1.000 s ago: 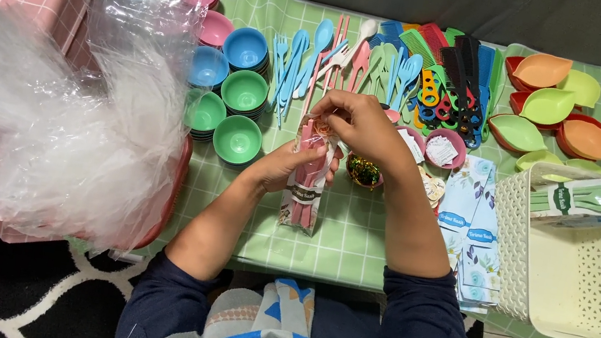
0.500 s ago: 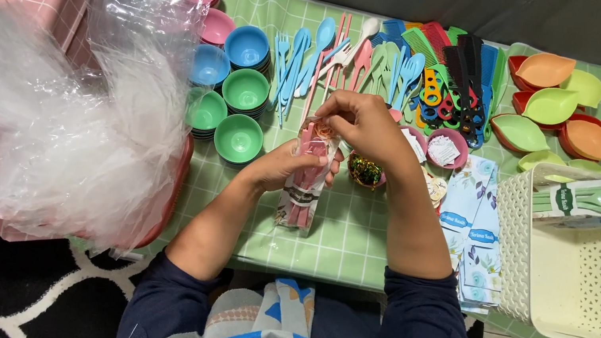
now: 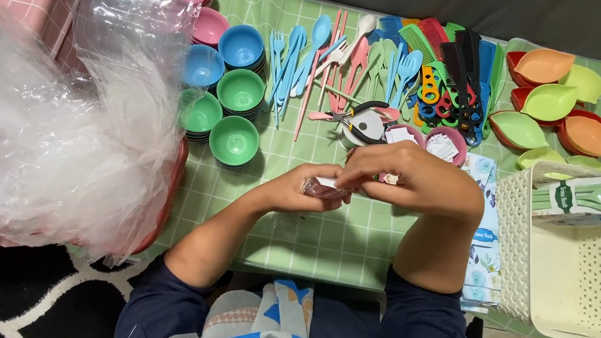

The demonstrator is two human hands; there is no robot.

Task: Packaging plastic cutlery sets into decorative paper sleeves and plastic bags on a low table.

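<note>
A small clear packet [image 3: 323, 189] with pink things inside sits in the middle of the green checked cloth [image 3: 322, 237], held up between both hands. The left hand [image 3: 297, 190] is curled shut around the near end of the packet. The right hand [image 3: 411, 180] bends over the top of it, with its fingers pinched on the packet's right end. Just past the hands, a bit farther away, lie black pliers [image 3: 364, 123] and two small round pink dishes [image 3: 445, 145]. To the left stand stacks of green, blue and pink bowls [image 3: 237, 115]. Far back lie rows of plastic spoons and forks [image 3: 318, 55] and colourful combs [image 3: 454, 65]. On the far right are leaf-shaped dishes [image 3: 560, 105]. A cream basket [image 3: 590, 271] sits at the right. A big heap of clear plastic bags [image 3: 49, 129] fills the left side.
</note>
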